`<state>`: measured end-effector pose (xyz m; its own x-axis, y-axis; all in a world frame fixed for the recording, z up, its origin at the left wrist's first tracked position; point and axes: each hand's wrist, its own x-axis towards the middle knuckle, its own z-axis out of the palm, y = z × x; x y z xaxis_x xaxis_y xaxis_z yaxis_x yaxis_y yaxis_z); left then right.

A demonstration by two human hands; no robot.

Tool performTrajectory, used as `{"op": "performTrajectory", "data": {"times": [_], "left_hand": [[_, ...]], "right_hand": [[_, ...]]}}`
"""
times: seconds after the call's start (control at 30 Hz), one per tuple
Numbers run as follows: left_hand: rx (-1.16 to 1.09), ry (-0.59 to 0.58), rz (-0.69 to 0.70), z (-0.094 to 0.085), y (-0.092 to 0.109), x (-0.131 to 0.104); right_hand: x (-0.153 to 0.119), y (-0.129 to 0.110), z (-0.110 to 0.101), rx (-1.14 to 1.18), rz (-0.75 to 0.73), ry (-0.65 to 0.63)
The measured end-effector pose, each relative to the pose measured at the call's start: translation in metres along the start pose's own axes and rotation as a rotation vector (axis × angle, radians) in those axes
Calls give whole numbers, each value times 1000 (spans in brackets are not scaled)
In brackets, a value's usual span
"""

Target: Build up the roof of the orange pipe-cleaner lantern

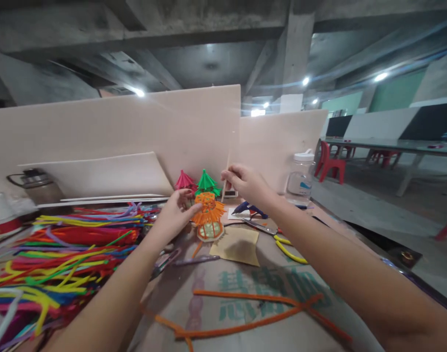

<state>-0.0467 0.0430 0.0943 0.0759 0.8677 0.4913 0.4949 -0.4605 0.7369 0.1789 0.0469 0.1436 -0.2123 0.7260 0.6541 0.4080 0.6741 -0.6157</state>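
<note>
An orange model (209,215) with a fringed roof and a pale base stands on the cardboard-covered table. My left hand (179,212) is at its left side, thumb and fingers closed against the orange top. To its right, raised a little, my right hand (241,181) pinches a thin pale stick (226,186), whose lower end comes down beside the model. Behind are a pink model (186,180) and a green model (206,181) with pointed roofs. A square of tan sandpaper-like sheet (240,245) lies in front of the orange model.
Bundles of coloured pipe cleaners (77,249) cover the left. Orange strips (245,330) lie in front. A dark blue glue gun (251,209), yellow-handled scissors (289,250) and a clear bottle (300,178) are on the right. Pale boards (128,132) stand behind; a thermos (38,186) is left.
</note>
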Motion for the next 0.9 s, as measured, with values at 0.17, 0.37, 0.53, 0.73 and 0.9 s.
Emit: {"op": "performTrajectory", "data": {"times": [0.17,0.37,0.53,0.73,0.9], "left_hand": [[-14,-22,-23,17,-36,0],[-56,-56,-50,26,-39,-5],[-145,-108,-101,22,-35,-7],[-187,-107,-96,23,-38,-8],[-196,-102,-95,23,-38,-8]], "right_hand": [[53,21,48,-41,-56,-12],[63,41,74,-67,-54,-40],[66,39,74,-80,-49,-65],[69,36,76,-77,-36,-100],[68,38,78,-61,-16,-94]]}}
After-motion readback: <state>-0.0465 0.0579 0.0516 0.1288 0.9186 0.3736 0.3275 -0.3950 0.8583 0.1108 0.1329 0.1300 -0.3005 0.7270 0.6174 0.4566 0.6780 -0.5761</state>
